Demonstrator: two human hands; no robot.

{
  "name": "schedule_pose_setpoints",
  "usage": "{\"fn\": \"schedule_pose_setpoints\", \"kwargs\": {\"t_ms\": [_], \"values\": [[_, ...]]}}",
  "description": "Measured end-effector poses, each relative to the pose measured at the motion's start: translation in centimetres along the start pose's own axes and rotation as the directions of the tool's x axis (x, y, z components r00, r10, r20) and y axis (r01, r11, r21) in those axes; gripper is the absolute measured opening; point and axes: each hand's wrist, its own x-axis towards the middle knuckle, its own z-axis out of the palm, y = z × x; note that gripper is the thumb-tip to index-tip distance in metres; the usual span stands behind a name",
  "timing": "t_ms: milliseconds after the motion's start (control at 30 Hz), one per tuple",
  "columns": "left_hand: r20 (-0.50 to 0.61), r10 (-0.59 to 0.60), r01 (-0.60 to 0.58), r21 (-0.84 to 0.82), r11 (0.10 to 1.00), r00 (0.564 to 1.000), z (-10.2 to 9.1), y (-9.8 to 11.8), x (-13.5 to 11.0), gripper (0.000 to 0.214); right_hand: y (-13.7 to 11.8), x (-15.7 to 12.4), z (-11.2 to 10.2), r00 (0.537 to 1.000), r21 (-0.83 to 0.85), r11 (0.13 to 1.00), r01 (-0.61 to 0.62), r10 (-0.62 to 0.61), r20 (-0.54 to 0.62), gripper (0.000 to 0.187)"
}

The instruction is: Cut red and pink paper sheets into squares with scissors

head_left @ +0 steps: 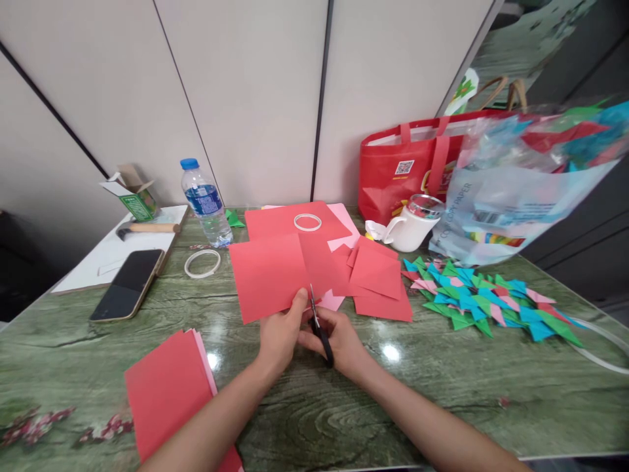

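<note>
My left hand (280, 331) grips a sheet of red paper (268, 275) by its lower edge, thumb on top. In my right hand (344, 337) is a pair of scissors (320, 334) with black handles, its blades pointing away from me at the right edge of the held sheet. The blades look nearly closed; whether paper lies between them I cannot tell. Just beyond, cut red paper pieces (378, 269) lie overlapping, with pink paper (334, 300) partly under them. A larger red sheet (270, 219) lies behind, bearing a roll of tape (307, 223).
On the left are a phone (130, 283), a hammer (152, 228), a small box (135, 193), a water bottle (206, 203) and another tape roll (202, 263). Red paper (170, 396) lies near front. Rightward stand a white mug (413, 226), red bag (383, 177), plastic bag (521, 203) and folded paper pieces (481, 295).
</note>
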Motion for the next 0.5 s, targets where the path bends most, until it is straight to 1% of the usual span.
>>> {"fn": "schedule_pose_setpoints", "kwargs": {"t_ms": [133, 333, 500], "values": [[0.013, 0.012, -0.012, 0.011, 1.0, 1.0, -0.1, -0.3, 0.1, 0.028, 0.0, 0.0, 0.1, 1.0, -0.009, 1.0, 0.01, -0.01, -0.009, 0.033], [0.008, 0.082, -0.083, 0.133, 0.988, 0.997, -0.4, -0.9, 0.5, 0.029, -0.1, -0.1, 0.1, 1.0, 0.004, 1.0, 0.009, -0.009, -0.022, 0.03], [0.028, 0.108, -0.111, 0.149, 0.983, 0.994, -0.6, -1.1, 0.7, 0.032, -0.3, -0.1, 0.1, 1.0, -0.005, 1.0, 0.016, -0.016, -0.025, 0.03]]}}
